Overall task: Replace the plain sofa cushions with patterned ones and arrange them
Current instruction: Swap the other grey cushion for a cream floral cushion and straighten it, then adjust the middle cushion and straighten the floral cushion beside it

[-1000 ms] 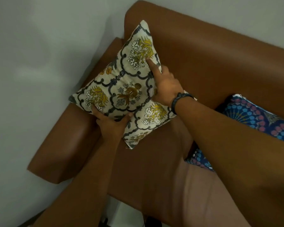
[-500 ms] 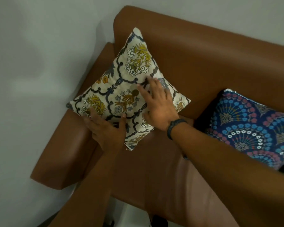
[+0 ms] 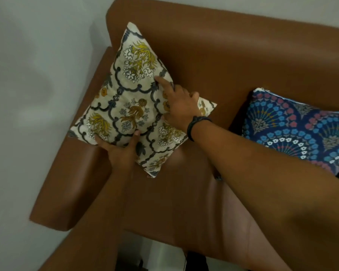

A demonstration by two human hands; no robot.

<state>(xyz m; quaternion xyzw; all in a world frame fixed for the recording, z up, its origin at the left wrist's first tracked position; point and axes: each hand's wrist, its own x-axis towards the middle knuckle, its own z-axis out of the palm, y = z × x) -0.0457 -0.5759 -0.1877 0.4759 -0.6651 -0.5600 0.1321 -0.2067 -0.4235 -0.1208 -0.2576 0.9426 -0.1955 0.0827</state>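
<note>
A cream cushion [image 3: 129, 106] with yellow flowers and dark scrolls stands on one corner in the sofa's left corner, leaning on the backrest. My left hand [image 3: 119, 149] grips its lower left edge, thumb on the front. My right hand [image 3: 179, 106], with a dark band at the wrist, holds the cushion's right side with the fingers curled around the edge and the forefinger stretched upward. A dark blue cushion [image 3: 294, 126] with blue and pink fan patterns leans on the backrest to the right.
The brown leather sofa [image 3: 233, 61] fills the view, its left armrest [image 3: 67, 184] beside a pale grey wall [image 3: 37, 75]. Below the seat's front edge a strip of light floor [image 3: 151, 255] shows.
My right hand has gone from lying flat on the cushion's front to gripping its right edge. My left hand has closed on the lower left edge. The cushion stands slightly more upright.
</note>
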